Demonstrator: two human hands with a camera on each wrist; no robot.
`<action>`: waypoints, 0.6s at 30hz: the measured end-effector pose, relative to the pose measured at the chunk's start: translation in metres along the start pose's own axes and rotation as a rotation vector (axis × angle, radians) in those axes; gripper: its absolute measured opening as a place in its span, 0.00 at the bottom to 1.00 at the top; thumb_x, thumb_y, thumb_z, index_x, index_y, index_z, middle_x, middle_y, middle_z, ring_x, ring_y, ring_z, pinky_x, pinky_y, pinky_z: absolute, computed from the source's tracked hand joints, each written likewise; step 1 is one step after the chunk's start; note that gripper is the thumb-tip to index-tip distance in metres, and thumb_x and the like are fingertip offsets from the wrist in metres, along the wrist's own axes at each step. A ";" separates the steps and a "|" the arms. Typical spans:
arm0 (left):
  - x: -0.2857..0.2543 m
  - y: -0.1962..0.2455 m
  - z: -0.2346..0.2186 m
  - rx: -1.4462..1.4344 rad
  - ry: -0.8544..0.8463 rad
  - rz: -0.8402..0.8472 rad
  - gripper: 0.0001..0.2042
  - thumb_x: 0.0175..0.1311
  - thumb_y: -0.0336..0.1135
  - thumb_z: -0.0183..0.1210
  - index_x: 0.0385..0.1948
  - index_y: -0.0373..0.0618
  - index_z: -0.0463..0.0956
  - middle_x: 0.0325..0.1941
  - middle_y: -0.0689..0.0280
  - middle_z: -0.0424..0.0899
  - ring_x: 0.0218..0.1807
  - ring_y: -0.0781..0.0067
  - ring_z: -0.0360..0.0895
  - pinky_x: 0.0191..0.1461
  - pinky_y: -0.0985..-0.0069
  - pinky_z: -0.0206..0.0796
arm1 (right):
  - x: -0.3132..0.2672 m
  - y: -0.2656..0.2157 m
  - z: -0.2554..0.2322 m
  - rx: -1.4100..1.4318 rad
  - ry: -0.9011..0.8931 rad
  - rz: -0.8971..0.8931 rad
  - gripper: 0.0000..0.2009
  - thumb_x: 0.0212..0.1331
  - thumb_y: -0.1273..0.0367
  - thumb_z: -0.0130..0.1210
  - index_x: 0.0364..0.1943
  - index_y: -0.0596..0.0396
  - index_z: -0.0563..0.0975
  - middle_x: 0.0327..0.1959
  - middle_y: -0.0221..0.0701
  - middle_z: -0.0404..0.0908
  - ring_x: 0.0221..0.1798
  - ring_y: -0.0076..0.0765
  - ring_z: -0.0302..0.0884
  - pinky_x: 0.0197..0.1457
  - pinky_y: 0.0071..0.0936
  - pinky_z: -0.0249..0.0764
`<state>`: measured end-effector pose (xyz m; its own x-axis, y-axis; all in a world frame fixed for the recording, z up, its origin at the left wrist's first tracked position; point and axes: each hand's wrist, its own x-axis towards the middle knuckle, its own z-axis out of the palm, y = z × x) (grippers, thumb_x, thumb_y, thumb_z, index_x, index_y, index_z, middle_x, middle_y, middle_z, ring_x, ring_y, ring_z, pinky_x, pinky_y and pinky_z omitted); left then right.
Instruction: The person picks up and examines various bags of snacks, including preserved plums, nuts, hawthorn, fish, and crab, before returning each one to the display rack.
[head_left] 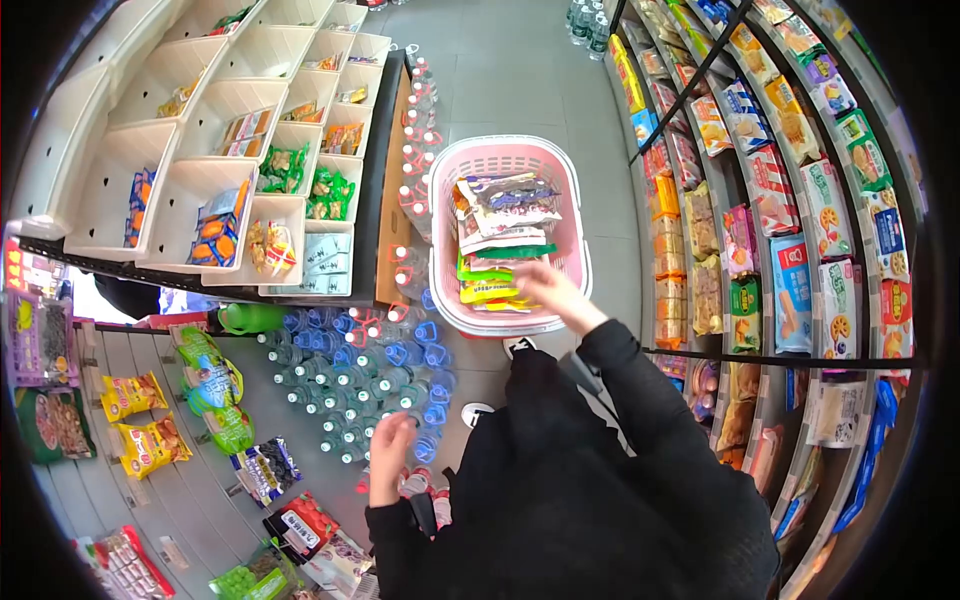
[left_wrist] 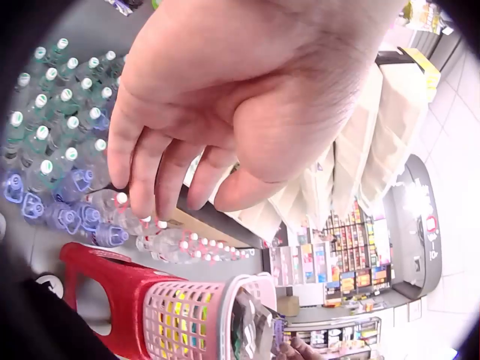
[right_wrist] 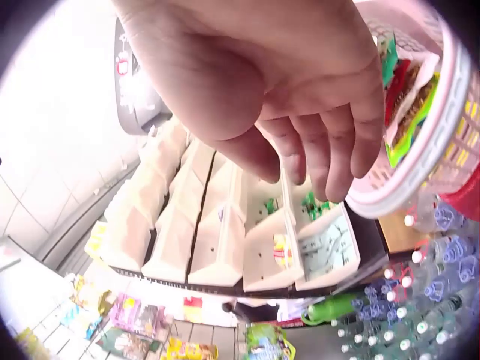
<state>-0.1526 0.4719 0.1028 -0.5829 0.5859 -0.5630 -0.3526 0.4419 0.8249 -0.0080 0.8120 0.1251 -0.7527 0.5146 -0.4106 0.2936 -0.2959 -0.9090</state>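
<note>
A pink plastic basket (head_left: 583, 235) stands in the aisle in front of me, filled with a stack of snack packets (head_left: 508, 215). My right hand (head_left: 550, 292) is over its near end, overlapping the yellow and green packets in the head view. In the right wrist view that right hand (right_wrist: 292, 82) shows bent, loose fingers with nothing in them. My left hand (head_left: 390, 455) hovers by the bottled water (head_left: 345, 400) on the floor. Its palm (left_wrist: 247, 105) is bare and the fingers hang relaxed in the left wrist view.
Under the basket is a red stool (left_wrist: 124, 296). White bins (head_left: 205, 215) with small wrapped snacks line the left side. Shelves of boxed and bagged snacks (head_left: 795, 280) rise close on the right. At lower left, a slatted display (head_left: 95, 495) holds bagged snacks.
</note>
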 end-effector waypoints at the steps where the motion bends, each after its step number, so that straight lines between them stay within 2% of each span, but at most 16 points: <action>1: 0.014 0.016 0.013 0.015 -0.033 0.027 0.14 0.57 0.31 0.49 0.44 0.36 0.66 0.39 0.59 0.75 0.37 0.73 0.74 0.40 0.80 0.66 | 0.019 0.006 -0.016 0.145 0.113 -0.016 0.19 0.52 0.67 0.49 0.47 0.61 0.65 0.37 0.32 0.72 0.40 0.27 0.70 0.43 0.23 0.68; 2: 0.031 0.034 0.030 0.026 -0.066 0.053 0.14 0.57 0.31 0.49 0.44 0.35 0.65 0.39 0.59 0.74 0.38 0.73 0.73 0.41 0.80 0.66 | 0.040 0.012 -0.031 0.286 0.227 -0.030 0.20 0.51 0.68 0.50 0.47 0.64 0.65 0.36 0.35 0.72 0.39 0.29 0.71 0.42 0.22 0.68; 3: 0.051 0.048 0.046 0.054 -0.129 0.096 0.14 0.57 0.31 0.49 0.45 0.35 0.65 0.40 0.60 0.74 0.39 0.73 0.73 0.41 0.80 0.66 | 0.052 0.006 -0.044 0.382 0.294 -0.011 0.23 0.51 0.66 0.51 0.50 0.64 0.61 0.40 0.35 0.70 0.40 0.30 0.70 0.42 0.23 0.68; 4: 0.073 0.063 0.063 0.080 -0.192 0.139 0.15 0.57 0.32 0.48 0.45 0.35 0.65 0.40 0.60 0.74 0.39 0.73 0.73 0.42 0.79 0.66 | 0.077 0.020 -0.062 0.467 0.323 -0.057 0.25 0.51 0.64 0.52 0.50 0.66 0.60 0.41 0.35 0.70 0.42 0.31 0.69 0.45 0.26 0.65; 6: 0.116 0.103 0.106 0.089 -0.295 0.147 0.15 0.58 0.32 0.48 0.45 0.35 0.65 0.40 0.60 0.74 0.40 0.73 0.73 0.43 0.78 0.66 | 0.115 0.033 -0.092 0.501 0.377 -0.042 0.27 0.50 0.62 0.52 0.50 0.67 0.60 0.42 0.36 0.69 0.44 0.32 0.68 0.49 0.30 0.61; 7: 0.136 0.122 0.128 0.070 -0.301 0.138 0.15 0.58 0.32 0.48 0.45 0.34 0.64 0.39 0.60 0.74 0.40 0.73 0.73 0.42 0.79 0.66 | 0.116 0.015 -0.092 0.563 0.450 0.012 0.26 0.50 0.62 0.53 0.48 0.68 0.62 0.43 0.37 0.69 0.46 0.33 0.66 0.52 0.32 0.59; 8: 0.156 0.138 0.151 0.053 -0.308 0.130 0.16 0.58 0.33 0.49 0.46 0.34 0.64 0.39 0.61 0.74 0.40 0.73 0.73 0.42 0.79 0.66 | 0.126 0.016 -0.101 0.565 0.445 0.019 0.26 0.50 0.62 0.53 0.48 0.68 0.62 0.43 0.37 0.69 0.46 0.33 0.66 0.52 0.32 0.59; 10: 0.201 0.144 0.188 -0.023 -0.170 0.123 0.18 0.57 0.32 0.48 0.48 0.33 0.62 0.37 0.62 0.74 0.38 0.74 0.73 0.39 0.81 0.66 | 0.145 0.024 -0.117 0.684 0.401 0.121 0.19 0.52 0.63 0.52 0.42 0.64 0.65 0.40 0.36 0.70 0.42 0.33 0.67 0.49 0.29 0.63; 12: 0.240 0.151 0.215 0.063 -0.096 0.105 0.20 0.56 0.31 0.48 0.50 0.32 0.59 0.34 0.63 0.73 0.35 0.76 0.72 0.35 0.82 0.66 | 0.153 0.026 -0.124 0.777 0.380 0.170 0.19 0.51 0.63 0.52 0.42 0.62 0.66 0.40 0.37 0.70 0.42 0.34 0.67 0.50 0.29 0.63; 14: 0.269 0.147 0.227 0.066 -0.129 0.035 0.21 0.56 0.31 0.48 0.51 0.31 0.58 0.33 0.63 0.72 0.33 0.76 0.71 0.34 0.82 0.65 | 0.159 0.030 -0.129 0.828 0.379 0.278 0.18 0.51 0.63 0.53 0.41 0.61 0.66 0.40 0.37 0.70 0.42 0.35 0.67 0.50 0.30 0.64; 16: 0.284 0.143 0.232 0.022 -0.214 -0.080 0.23 0.56 0.30 0.47 0.53 0.31 0.54 0.34 0.61 0.69 0.29 0.79 0.68 0.31 0.82 0.65 | 0.161 0.035 -0.131 0.811 0.352 0.297 0.16 0.52 0.66 0.51 0.41 0.62 0.66 0.39 0.38 0.70 0.41 0.36 0.68 0.48 0.30 0.65; 18: 0.280 0.146 0.243 0.042 -0.096 -0.081 0.25 0.56 0.31 0.47 0.54 0.32 0.51 0.36 0.60 0.69 0.28 0.78 0.69 0.32 0.82 0.66 | 0.164 0.042 -0.133 0.785 0.316 0.314 0.14 0.52 0.73 0.47 0.42 0.65 0.66 0.38 0.40 0.70 0.39 0.38 0.70 0.46 0.31 0.69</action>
<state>-0.1894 0.8651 0.0530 -0.4803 0.6084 -0.6318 -0.3636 0.5175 0.7746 -0.0404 0.9912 0.0096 -0.4745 0.4806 -0.7375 -0.1160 -0.8647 -0.4888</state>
